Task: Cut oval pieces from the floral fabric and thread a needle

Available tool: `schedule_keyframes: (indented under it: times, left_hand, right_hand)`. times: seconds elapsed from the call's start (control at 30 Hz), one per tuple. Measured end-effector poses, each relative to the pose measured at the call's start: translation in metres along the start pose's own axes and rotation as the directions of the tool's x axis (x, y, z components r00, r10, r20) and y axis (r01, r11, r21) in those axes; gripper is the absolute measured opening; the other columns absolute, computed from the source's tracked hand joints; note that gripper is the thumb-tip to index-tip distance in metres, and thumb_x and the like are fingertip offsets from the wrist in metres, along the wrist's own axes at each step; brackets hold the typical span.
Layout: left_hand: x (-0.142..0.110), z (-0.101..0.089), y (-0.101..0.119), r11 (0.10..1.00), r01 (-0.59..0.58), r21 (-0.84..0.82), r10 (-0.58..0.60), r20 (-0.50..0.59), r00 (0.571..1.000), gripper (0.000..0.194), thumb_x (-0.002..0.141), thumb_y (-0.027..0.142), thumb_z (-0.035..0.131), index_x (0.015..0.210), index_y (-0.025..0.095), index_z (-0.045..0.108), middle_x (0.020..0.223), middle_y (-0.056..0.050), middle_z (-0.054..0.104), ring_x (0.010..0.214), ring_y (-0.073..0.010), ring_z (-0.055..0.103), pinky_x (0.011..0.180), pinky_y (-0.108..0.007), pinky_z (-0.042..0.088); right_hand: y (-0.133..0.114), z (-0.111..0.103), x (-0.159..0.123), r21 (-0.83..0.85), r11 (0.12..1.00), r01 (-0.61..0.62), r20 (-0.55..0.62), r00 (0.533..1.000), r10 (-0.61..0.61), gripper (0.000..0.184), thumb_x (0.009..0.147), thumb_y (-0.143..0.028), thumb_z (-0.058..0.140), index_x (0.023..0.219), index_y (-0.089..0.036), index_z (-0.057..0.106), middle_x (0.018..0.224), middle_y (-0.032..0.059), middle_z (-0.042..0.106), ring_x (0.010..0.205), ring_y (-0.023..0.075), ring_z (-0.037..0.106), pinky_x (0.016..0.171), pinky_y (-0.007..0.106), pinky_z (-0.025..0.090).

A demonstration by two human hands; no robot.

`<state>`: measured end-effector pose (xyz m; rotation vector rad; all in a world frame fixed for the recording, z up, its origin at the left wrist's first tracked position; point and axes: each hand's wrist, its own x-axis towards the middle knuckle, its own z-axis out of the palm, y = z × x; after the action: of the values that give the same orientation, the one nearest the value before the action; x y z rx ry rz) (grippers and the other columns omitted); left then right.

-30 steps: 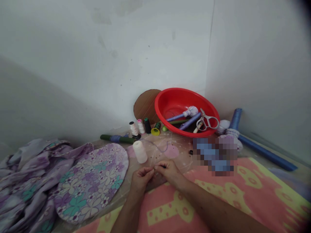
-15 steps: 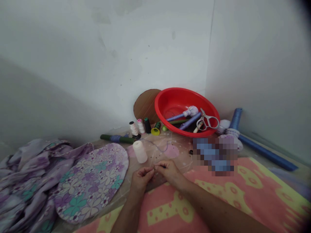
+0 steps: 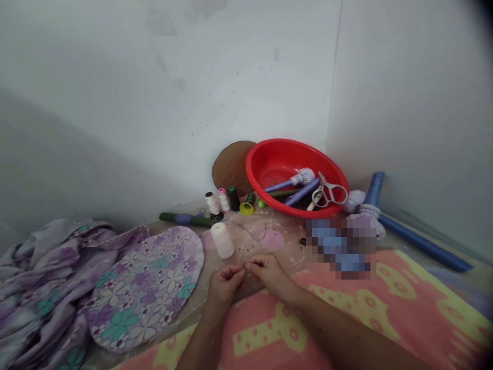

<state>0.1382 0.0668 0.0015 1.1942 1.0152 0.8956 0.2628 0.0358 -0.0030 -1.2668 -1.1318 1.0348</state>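
My left hand (image 3: 226, 281) and my right hand (image 3: 265, 270) meet low in the middle of the head view, both closed in a pinch with fingertips almost touching. Whatever sits between the fingertips is too small to make out. Just beyond my left hand stands a white thread spool (image 3: 222, 240). To the left lies an oval panel of purple flowered fabric (image 3: 146, 293). Under my forearms spreads a pink and yellow cloth (image 3: 269, 329).
A red basin (image 3: 250, 159) leans at the back, holding scissors (image 3: 329, 194) and cloth-wrapped sticks. Small thread spools (image 3: 211, 204) stand beside a cardboard disc (image 3: 231, 164). Crumpled flowered fabric (image 3: 46, 277) lies far left. At right is a blue wrapped stick (image 3: 423, 242) near a pixelated patch.
Hardly anything differs. Both hands stay pinched together in nearly the same place, and the objects around them have not moved.
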Motion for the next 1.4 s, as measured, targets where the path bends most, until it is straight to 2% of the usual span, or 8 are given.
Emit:
schedule_keyframes:
  times: [0.27,0.43,0.57,0.77,1.07,1.17,1.3,1.4]
  left_hand:
    - [-0.001,0.001,0.002,1.000,-0.012,0.012,0.012,-0.006,1.000,0.020,0.045,0.030,0.070,0.054,0.012,0.064,0.039,0.001,0.054,0.038,-0.0076,0.043,0.040,-0.019,0.031]
    - [-0.002,0.002,0.002,1.000,-0.010,0.021,0.010,-0.012,1.000,0.023,0.043,0.032,0.071,0.053,0.012,0.065,0.038,0.001,0.053,0.036,-0.0076,0.042,0.039,-0.019,0.030]
    - [-0.001,0.001,0.000,1.000,-0.017,0.024,0.017,-0.002,1.000,0.024,0.043,0.033,0.071,0.055,0.013,0.065,0.038,0.001,0.054,0.037,-0.0085,0.044,0.039,-0.019,0.032]
    - [0.001,0.000,-0.003,0.999,-0.025,0.028,0.025,0.001,1.000,0.024,0.042,0.033,0.071,0.054,0.013,0.065,0.040,0.001,0.055,0.037,-0.0091,0.045,0.038,-0.019,0.032]
    - [-0.003,0.001,0.000,1.000,-0.008,0.008,0.008,0.024,1.000,0.020,0.044,0.030,0.070,0.052,0.013,0.063,0.039,0.002,0.054,0.036,-0.0075,0.043,0.038,-0.018,0.030]
    - [-0.004,0.002,0.001,1.000,0.000,-0.006,0.000,0.037,0.999,0.018,0.045,0.028,0.070,0.051,0.012,0.061,0.040,0.002,0.054,0.037,-0.0067,0.042,0.038,-0.018,0.030]
    - [-0.003,0.002,0.000,1.000,0.007,-0.006,-0.006,0.078,0.997,0.019,0.045,0.028,0.070,0.050,0.012,0.061,0.038,0.002,0.053,0.036,-0.0069,0.042,0.039,-0.018,0.030]
    - [-0.002,0.002,-0.001,0.999,0.007,-0.035,-0.002,0.120,0.993,0.022,0.045,0.030,0.071,0.053,0.012,0.062,0.045,0.000,0.059,0.041,-0.0089,0.048,0.044,-0.019,0.035]
  right_hand:
    - [0.002,-0.001,0.002,0.069,0.998,-0.004,0.069,0.998,0.000,0.015,0.067,-0.026,0.046,0.057,-0.015,0.050,0.056,-0.0026,0.047,0.055,0.0086,0.042,0.051,0.019,0.032]
    - [-0.001,0.002,0.002,0.192,0.974,-0.122,0.089,0.990,0.106,0.013,0.057,-0.014,0.042,0.065,-0.016,0.053,0.056,-0.0036,0.048,0.054,0.0087,0.042,0.051,0.019,0.031]
    - [-0.003,0.002,0.001,0.174,0.973,-0.154,0.113,0.984,0.136,0.017,0.053,-0.012,0.040,0.064,-0.017,0.052,0.054,-0.0044,0.046,0.051,0.0087,0.039,0.048,0.019,0.028]
    - [0.001,0.002,0.001,0.103,0.994,-0.041,0.112,0.993,0.029,0.005,0.061,-0.018,0.043,0.061,-0.017,0.048,0.054,-0.0046,0.042,0.052,0.0078,0.037,0.050,0.019,0.028]
    - [0.009,0.004,0.003,-0.090,0.987,0.131,0.019,0.991,-0.130,0.009,0.069,-0.021,0.046,0.061,-0.016,0.046,0.059,-0.0035,0.043,0.058,0.0079,0.039,0.052,0.018,0.031]
    - [0.008,0.003,0.003,-0.109,0.985,0.133,0.035,0.991,-0.130,0.010,0.068,-0.020,0.046,0.059,-0.016,0.045,0.057,-0.0039,0.041,0.057,0.0075,0.038,0.051,0.018,0.031]
    - [0.008,0.003,0.003,-0.006,0.997,0.079,0.058,0.995,-0.079,0.012,0.066,-0.021,0.047,0.056,-0.016,0.043,0.054,-0.0046,0.039,0.053,0.0069,0.036,0.047,0.017,0.029]
    - [0.010,0.003,0.004,-0.008,0.996,0.094,0.017,0.995,-0.093,0.011,0.066,-0.021,0.047,0.056,-0.016,0.045,0.054,-0.0046,0.040,0.052,0.0068,0.037,0.048,0.018,0.030]
